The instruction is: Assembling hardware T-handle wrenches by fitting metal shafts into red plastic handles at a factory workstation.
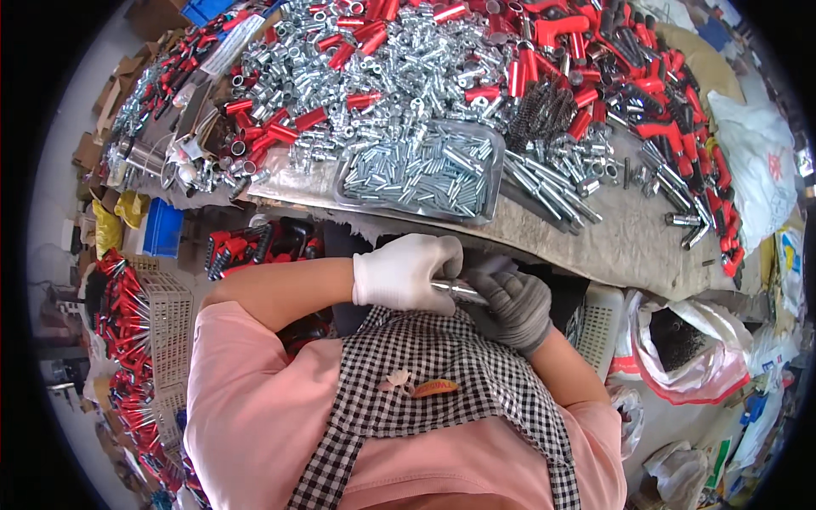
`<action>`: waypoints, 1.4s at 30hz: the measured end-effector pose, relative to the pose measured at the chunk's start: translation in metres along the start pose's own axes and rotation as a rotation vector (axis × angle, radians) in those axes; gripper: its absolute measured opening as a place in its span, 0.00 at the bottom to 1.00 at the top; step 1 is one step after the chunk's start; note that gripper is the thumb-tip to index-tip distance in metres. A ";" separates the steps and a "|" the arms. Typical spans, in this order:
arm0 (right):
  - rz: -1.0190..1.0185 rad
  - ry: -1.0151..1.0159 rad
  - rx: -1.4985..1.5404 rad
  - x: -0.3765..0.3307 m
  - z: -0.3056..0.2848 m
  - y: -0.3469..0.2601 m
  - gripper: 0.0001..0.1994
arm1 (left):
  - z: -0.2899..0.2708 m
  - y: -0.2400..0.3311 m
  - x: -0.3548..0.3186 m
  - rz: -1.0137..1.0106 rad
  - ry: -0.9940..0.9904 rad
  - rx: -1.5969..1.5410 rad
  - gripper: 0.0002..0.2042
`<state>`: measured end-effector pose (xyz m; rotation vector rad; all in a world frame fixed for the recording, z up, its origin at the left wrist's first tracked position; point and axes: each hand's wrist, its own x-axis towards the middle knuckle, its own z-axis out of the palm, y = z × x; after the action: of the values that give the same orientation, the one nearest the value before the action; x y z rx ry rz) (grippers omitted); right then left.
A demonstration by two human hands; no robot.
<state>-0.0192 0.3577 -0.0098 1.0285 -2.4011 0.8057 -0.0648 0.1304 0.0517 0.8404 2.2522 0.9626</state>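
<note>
In front of my apron, below the table's near edge, both gloved hands close on a shiny silver metal rod. My left hand, in a white glove, wraps its fingers round the rod's left end. In a grey glove, my right hand grips the other end, its fingers curled and partly hiding it. Just beyond the hands, on the table, stands a clear plastic tray of small silver pins. To its right lie several long silver rods.
Silver metal fittings and red sleeves heap across the table. Red-handled tools and dark springs lie at right. A crate of red-handled tools stands at left; an open white sack stands at right.
</note>
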 end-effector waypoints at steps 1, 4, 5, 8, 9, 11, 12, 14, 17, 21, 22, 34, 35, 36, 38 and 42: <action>0.021 0.032 0.026 0.002 -0.004 0.005 0.27 | -0.001 0.001 0.000 0.049 0.056 0.054 0.18; 0.244 -0.211 0.148 0.005 -0.017 0.012 0.26 | -0.006 -0.005 0.002 0.121 0.120 0.118 0.15; 0.318 -0.376 0.247 0.007 -0.019 0.016 0.25 | -0.006 -0.008 0.007 0.206 0.138 0.128 0.14; 0.244 -0.426 0.227 0.010 -0.018 0.017 0.24 | -0.014 -0.012 0.019 0.344 0.145 0.158 0.13; 0.311 -0.448 0.258 0.011 -0.019 0.017 0.24 | -0.019 -0.015 0.025 0.359 0.124 0.139 0.13; 0.350 -0.278 0.521 0.012 -0.021 0.018 0.26 | -0.037 -0.015 0.037 0.352 0.108 -0.020 0.10; 0.435 -0.306 0.583 0.015 -0.025 0.016 0.28 | -0.049 -0.017 0.044 0.315 0.227 -0.081 0.10; 0.393 -0.161 0.546 0.009 -0.018 0.019 0.27 | -0.078 -0.031 0.056 0.321 0.603 -0.364 0.11; 0.525 -0.072 0.875 0.003 -0.009 0.024 0.28 | -0.147 -0.038 0.070 0.007 0.927 0.051 0.18; 0.687 -0.019 1.338 0.018 -0.008 0.019 0.30 | -0.215 -0.072 0.135 -0.118 0.974 0.528 0.30; 0.694 0.018 1.425 0.023 -0.009 0.016 0.30 | -0.226 -0.076 0.152 -0.134 0.950 0.620 0.31; 0.720 0.072 1.451 0.025 -0.025 0.003 0.27 | -0.225 -0.018 0.158 0.197 0.823 0.182 0.21; 0.694 0.058 1.455 0.026 -0.024 0.003 0.27 | -0.208 -0.010 0.133 0.247 0.756 0.071 0.23; 0.747 0.034 1.421 0.026 -0.023 0.002 0.29 | -0.186 -0.011 0.114 0.317 0.708 -0.073 0.25; 0.749 0.005 1.434 0.024 -0.018 0.002 0.33 | -0.143 -0.013 0.082 0.342 0.597 -0.336 0.28; 0.796 -0.119 1.404 0.020 -0.003 0.000 0.36 | -0.068 -0.024 0.034 0.241 0.521 -0.657 0.28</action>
<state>-0.0317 0.3488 0.0038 0.3394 -2.0706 2.9577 -0.1411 0.1126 0.0661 0.6051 2.0085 2.0802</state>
